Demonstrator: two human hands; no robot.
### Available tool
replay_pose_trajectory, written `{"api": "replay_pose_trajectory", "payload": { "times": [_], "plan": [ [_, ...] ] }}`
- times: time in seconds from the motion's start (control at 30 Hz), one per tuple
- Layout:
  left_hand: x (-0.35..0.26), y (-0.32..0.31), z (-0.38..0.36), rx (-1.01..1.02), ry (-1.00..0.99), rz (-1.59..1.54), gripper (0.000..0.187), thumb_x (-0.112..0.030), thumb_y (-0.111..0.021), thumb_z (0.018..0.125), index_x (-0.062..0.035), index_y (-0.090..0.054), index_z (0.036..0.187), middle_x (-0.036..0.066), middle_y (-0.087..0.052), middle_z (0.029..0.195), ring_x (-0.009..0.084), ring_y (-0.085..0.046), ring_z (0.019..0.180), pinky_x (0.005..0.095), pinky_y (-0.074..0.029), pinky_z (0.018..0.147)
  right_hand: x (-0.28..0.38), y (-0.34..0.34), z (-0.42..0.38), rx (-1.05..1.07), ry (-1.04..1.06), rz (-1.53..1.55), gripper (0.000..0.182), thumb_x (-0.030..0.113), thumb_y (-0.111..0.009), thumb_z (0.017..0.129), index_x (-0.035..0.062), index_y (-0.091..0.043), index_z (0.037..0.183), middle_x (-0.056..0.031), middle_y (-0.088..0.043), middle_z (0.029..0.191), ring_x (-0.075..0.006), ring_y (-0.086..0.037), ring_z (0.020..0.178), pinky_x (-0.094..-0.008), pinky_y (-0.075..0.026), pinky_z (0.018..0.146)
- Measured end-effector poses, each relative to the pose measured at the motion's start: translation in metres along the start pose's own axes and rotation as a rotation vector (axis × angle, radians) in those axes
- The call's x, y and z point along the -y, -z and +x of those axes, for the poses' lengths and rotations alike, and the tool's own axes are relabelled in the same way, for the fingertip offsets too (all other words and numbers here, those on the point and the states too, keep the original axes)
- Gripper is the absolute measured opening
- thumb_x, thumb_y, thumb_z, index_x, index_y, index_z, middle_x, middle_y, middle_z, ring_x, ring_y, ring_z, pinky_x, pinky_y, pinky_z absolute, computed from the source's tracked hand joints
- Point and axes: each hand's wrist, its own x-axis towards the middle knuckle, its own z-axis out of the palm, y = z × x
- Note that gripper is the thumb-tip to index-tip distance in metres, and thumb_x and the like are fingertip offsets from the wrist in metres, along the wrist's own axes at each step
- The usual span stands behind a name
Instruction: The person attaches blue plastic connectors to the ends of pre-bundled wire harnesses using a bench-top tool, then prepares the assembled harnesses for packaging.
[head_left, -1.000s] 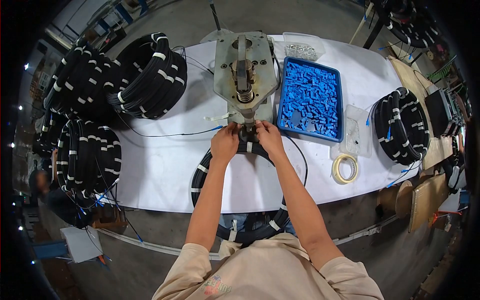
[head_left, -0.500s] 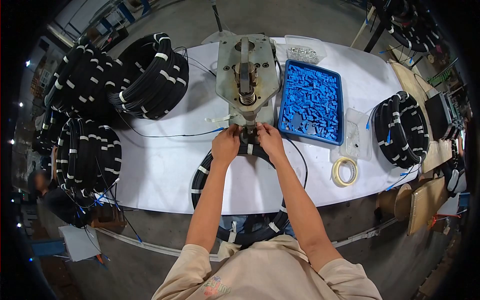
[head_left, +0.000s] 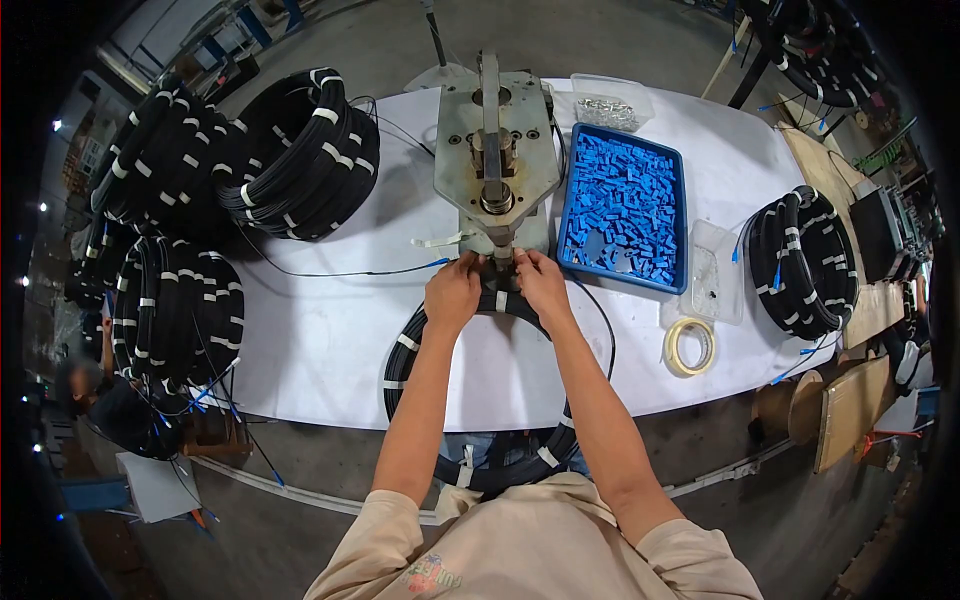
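Observation:
A metal press (head_left: 497, 150) stands at the middle of the white table. My left hand (head_left: 453, 292) is at the left of the press's lower tip, fingers pressed together on something too small to make out. On the right side of the tip my right hand (head_left: 541, 287) has its fingers closed too, and what they hold is hidden. A black cable coil (head_left: 402, 341) with white tape bands lies below my hands and hangs past the table's front edge. One blue-tipped cable (head_left: 380, 272) runs from the left up to my left hand.
Right of the press are a tray of blue pieces (head_left: 570, 262), a clear box of metal parts (head_left: 640, 97), a clear container (head_left: 727, 295) and a tape roll (head_left: 671, 346). Taped coils (head_left: 345, 165) stand left, another (head_left: 800, 262) far right. Someone's head (head_left: 80, 380) shows far left.
The press's upper lever has shifted upward in the view, and its spring below looks more covered. Both hands stay at nearly the same place.

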Motion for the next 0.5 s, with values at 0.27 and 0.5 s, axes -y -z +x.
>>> {"api": "replay_pose_trajectory", "payload": {
  "times": [0.27,0.5],
  "plan": [
    [-0.0032,0.0043,0.001,0.095,0.07,-0.028,0.023,-0.024,-0.051,0.096,-0.0085,-0.066,0.105,0.019,-0.069,0.093,0.0415,-0.064,0.086,0.0502,-0.051,0.074,-0.002,-0.0006,0.0018,-0.003,0.007,-0.003,0.041,0.036,-0.055,0.099,-0.0032,-0.067,0.1,-0.0123,-0.069,0.085,-0.0214,-0.063,0.078,-0.0336,-0.048,0.074],
    [-0.0036,0.0044,0.0009,0.079,0.052,-0.012,0.02,-0.022,-0.052,0.095,-0.0084,-0.065,0.102,0.019,-0.069,0.089,0.0406,-0.065,0.085,0.0504,-0.05,0.073,-0.0013,-0.0009,0.001,-0.001,0.015,0.031,0.041,0.036,-0.056,0.099,-0.0036,-0.067,0.098,-0.0105,-0.068,0.08,-0.0193,-0.062,0.072,-0.0327,-0.048,0.07]
  ]
}}
